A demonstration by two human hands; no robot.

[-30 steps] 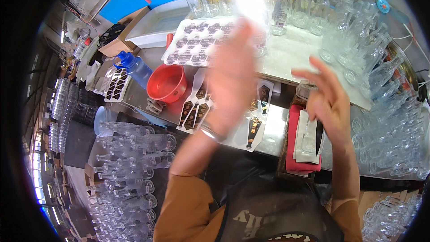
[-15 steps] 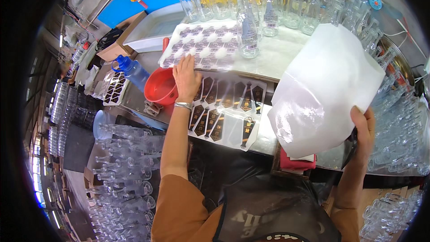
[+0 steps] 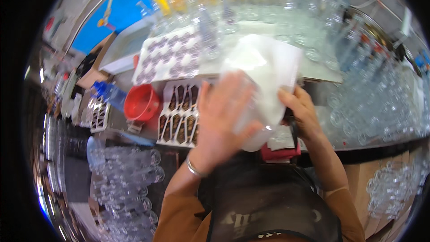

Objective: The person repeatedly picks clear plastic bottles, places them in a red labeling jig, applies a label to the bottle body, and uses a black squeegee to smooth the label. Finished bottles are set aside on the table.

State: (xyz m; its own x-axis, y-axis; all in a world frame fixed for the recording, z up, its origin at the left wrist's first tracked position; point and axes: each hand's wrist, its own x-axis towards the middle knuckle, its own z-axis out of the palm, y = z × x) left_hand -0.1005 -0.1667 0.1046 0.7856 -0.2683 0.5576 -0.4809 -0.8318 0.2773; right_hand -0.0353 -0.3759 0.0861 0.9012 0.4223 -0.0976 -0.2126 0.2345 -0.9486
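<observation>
My right hand [image 3: 301, 110] grips a glossy white sheet [image 3: 264, 69] by its right edge, fingers wrapped round it. A dark object shows below the thumb; I cannot make out its kind. My left hand [image 3: 228, 112], blurred, has its fingers spread in front of the sheet's left part; whether it touches is unclear. Left of it lies a sheet of black and gold labels [image 3: 181, 118], partly hidden. Behind, a sheet of printed purple-grey labels [image 3: 168, 58] rests on the raised board. A clear glass bottle [image 3: 207, 31] stands beside that sheet.
Many glass bottles [image 3: 286, 6] stand at the back, with more lying at the right [image 3: 371, 94] and lower left [image 3: 125, 183]. A red bucket [image 3: 142, 103] and a blue water bottle [image 3: 111, 95] are at the left. Red cloth [image 3: 280, 152] lies at the table's front edge.
My left hand has left the printed label sheet and moved right and nearer, in front of the white sheet. My right hand has brought the white sheet leftward. The whole view has shifted.
</observation>
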